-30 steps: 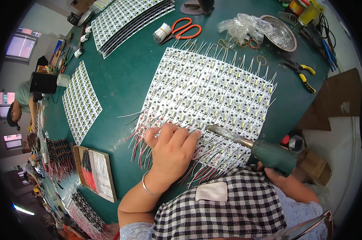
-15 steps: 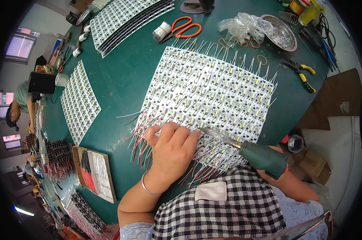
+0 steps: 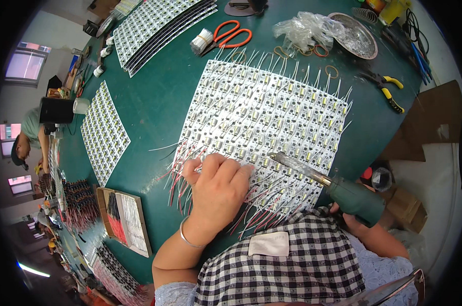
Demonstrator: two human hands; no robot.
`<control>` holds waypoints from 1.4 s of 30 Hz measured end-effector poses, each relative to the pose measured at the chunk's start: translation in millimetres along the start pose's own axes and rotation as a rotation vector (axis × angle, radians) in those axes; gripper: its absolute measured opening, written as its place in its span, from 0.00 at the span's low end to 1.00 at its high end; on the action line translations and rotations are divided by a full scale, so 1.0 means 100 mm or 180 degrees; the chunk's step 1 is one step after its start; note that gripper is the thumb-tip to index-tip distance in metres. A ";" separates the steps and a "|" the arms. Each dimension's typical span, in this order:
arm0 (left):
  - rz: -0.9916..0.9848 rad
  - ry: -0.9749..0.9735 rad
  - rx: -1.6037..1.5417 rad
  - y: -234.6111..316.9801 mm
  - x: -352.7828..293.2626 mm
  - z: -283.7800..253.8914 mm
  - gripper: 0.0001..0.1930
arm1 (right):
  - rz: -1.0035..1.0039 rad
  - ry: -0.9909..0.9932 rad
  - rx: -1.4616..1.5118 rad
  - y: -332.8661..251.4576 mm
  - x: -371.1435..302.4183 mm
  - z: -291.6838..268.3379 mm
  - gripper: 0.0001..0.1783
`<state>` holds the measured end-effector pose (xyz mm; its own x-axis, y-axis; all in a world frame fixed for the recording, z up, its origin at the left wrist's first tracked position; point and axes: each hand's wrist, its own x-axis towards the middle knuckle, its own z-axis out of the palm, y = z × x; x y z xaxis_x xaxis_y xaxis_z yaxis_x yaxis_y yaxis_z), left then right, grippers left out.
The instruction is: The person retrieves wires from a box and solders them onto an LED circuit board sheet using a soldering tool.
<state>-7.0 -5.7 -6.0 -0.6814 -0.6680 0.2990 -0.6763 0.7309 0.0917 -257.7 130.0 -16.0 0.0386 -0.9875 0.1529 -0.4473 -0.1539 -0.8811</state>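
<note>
A white circuit-board panel [image 3: 271, 109] covered with rows of small components lies on the green table in front of me. Thin white wires stick out along its far edge, and red and white wires [image 3: 261, 211] fan out along its near edge. My left hand [image 3: 218, 183] rests on the panel's near left part, fingers curled down among the wires; what the fingertips pinch is hidden. My right hand [image 3: 357, 225] grips a green soldering gun [image 3: 357, 200], whose body hides most of the fingers. Its long metal tip [image 3: 297, 167] points left over the panel, right of my left hand.
To the left lie another panel [image 3: 104, 135] and a box of sorted wires [image 3: 122, 219]. At the back are stacked panels [image 3: 162, 25], orange-handled scissors [image 3: 233, 35], a plastic bag [image 3: 307, 30] and a metal dish [image 3: 356, 38]. Yellow-handled pliers [image 3: 389, 92] lie at right.
The soldering gun has moved right and its tip has drawn away from my left fingertips. My left hand stays nearly in place. The view has shifted slightly.
</note>
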 end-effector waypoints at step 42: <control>0.0066 0.0035 -0.0197 0.16 -0.02 0.07 0.13 | 0.0659 -0.0611 0.0639 0.11 -0.15 0.01 0.21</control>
<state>-18.2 6.0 -12.3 -0.6917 -0.6513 0.3120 -0.6432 0.7520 0.1439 -262.4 143.6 -28.2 0.1414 -0.9840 -0.1086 -0.2791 0.0656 -0.9580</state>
